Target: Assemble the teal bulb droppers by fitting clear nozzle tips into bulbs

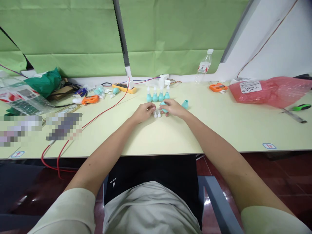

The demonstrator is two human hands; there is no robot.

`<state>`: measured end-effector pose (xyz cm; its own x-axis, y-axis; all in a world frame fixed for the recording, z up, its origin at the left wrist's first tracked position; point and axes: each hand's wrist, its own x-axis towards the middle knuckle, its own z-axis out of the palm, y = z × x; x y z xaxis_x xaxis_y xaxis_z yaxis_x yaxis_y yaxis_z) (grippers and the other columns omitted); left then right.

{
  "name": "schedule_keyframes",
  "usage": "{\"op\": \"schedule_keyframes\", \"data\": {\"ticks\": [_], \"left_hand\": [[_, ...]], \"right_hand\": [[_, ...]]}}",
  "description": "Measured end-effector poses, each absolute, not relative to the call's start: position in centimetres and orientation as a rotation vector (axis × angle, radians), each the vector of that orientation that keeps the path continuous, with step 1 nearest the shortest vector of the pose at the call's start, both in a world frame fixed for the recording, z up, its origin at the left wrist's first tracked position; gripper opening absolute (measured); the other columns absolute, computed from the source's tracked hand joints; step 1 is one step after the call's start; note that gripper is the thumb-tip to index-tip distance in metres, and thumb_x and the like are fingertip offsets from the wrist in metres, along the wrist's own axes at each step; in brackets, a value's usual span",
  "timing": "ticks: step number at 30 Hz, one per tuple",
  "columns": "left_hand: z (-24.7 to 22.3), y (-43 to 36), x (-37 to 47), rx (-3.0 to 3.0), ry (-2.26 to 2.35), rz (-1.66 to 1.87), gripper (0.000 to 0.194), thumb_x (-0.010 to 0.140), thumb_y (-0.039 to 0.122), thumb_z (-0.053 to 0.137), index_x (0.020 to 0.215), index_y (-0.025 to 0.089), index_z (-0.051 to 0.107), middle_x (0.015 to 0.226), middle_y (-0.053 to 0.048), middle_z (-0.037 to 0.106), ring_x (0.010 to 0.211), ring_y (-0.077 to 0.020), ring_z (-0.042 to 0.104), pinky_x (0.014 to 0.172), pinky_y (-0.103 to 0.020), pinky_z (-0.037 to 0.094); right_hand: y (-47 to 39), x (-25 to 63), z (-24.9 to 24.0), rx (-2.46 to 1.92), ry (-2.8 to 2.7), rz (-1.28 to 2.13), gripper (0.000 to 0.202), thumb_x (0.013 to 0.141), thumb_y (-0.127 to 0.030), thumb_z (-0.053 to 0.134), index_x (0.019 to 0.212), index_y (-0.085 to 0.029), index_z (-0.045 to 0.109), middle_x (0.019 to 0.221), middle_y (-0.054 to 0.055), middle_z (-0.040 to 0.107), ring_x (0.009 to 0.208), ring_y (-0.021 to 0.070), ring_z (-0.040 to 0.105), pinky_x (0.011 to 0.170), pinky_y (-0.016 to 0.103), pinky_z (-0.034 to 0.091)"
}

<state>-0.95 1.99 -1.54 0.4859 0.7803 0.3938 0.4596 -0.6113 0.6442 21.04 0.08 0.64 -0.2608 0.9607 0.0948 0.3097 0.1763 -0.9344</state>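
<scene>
Teal and probably soft rubber, the bulb point(162, 103) was pinched in the right hand point(173, 107) above the surface point(158, 139), beside small white pieces point(159, 114). It seemed light, squeezable, best held around its rounded sides; whether the left hand's point(143, 112) grip held anything was unclear.

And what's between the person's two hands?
In the head view, small white pieces sit between the left hand and right hand, as does the teal bulb the right hand holds. I can't tell whether the left hand touches a white piece.
</scene>
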Motion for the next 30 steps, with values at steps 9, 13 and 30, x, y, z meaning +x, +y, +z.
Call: {"op": "schedule_keyframes", "data": {"ticks": [9,13,30], "left_hand": [[-1.39,1.94,-0.97,2.288,0.938,0.975,0.019,0.093,0.033,0.057,0.1,0.018,0.068,0.093,-0.003,0.075,0.084,-0.0164,0.066,0.082,-0.031,0.052],[-1.49,2.11,-1.0,2.31,0.962,0.987,0.02,0.094,0.032,0.056,0.097,0.019,0.07,0.09,-0.003,0.075,0.082,-0.016,0.064,0.081,-0.031,0.05],[-1.35,1.78,-0.67,2.263,1.011,0.953,0.023,0.094,0.036,0.056,0.102,0.018,0.068,0.095,-0.004,0.075,0.084,-0.0164,0.064,0.084,-0.031,0.051]], "right_hand": [[0.04,21.01,0.56,-1.203,-1.723,1.123,0.011,0.094,-0.023,0.063,0.085,-0.018,0.059,0.092,0.008,0.069,0.078,0.0185,0.071,0.05,0.024,0.058],[0.04,20.94,0.6,-1.226,-1.738,1.12,0.011,0.095,-0.022,0.062,0.086,-0.018,0.059,0.092,0.008,0.068,0.079,0.0181,0.071,0.051,0.024,0.058],[0.18,21.01,0.34,-1.207,-1.735,1.133,0.013,0.092,-0.027,0.067,0.085,-0.019,0.059,0.089,0.007,0.071,0.078,0.0178,0.073,0.053,0.023,0.06]]}}
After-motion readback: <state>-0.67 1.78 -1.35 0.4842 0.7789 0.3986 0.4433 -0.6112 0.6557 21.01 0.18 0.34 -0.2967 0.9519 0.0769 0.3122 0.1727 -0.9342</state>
